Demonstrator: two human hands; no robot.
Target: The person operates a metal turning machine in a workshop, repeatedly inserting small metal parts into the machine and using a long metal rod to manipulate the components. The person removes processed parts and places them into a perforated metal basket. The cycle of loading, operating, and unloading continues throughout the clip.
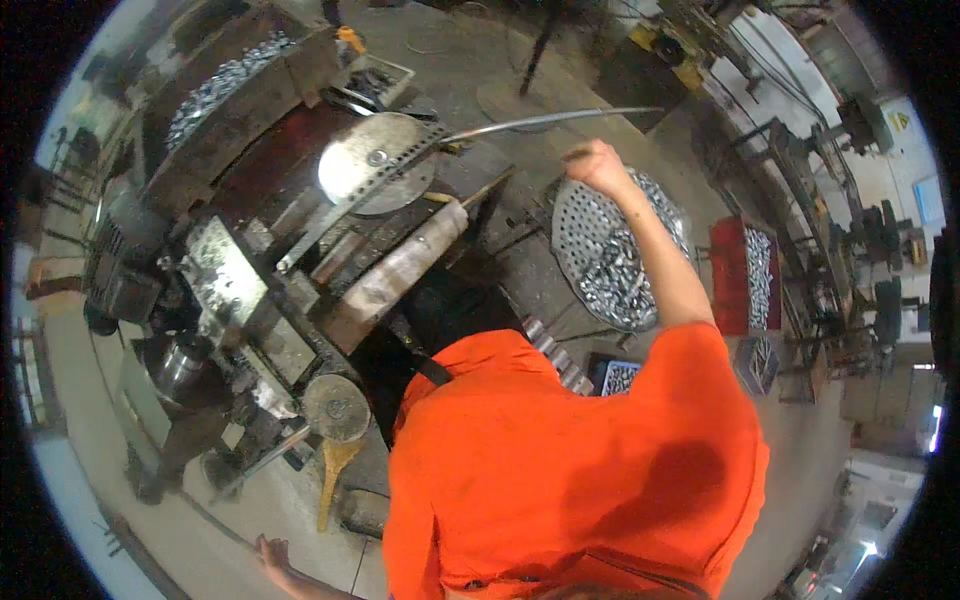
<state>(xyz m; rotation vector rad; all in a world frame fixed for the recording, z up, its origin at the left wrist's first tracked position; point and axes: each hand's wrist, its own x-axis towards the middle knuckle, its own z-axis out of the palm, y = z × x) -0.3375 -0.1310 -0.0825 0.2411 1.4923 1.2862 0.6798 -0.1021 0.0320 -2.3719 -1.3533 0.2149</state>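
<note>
My right hand (600, 168) is raised at the end of my bent arm, above the far edge of a round perforated metal tray (578, 228). Its fingers are curled and a little blurred, so what they hold, if anything, is hidden. Shiny small metal parts (617, 280) lie heaped in that tray. Just beyond the hand runs a long curved metal bar (555, 120), apart from it. My left hand (275, 557) is low at the lower left, two fingers apart. Close to it ends a thin dark rod (215, 520); whether they touch, I cannot tell.
A machine with a large metal disc (350, 165) and a perforated bar (350, 205) stands ahead left. A long trough (240, 105) holds metal parts. Right of the tray is a red bin (728, 275) of parts. A round stool-like plate (337, 408) stands near a yellow wooden piece (333, 480).
</note>
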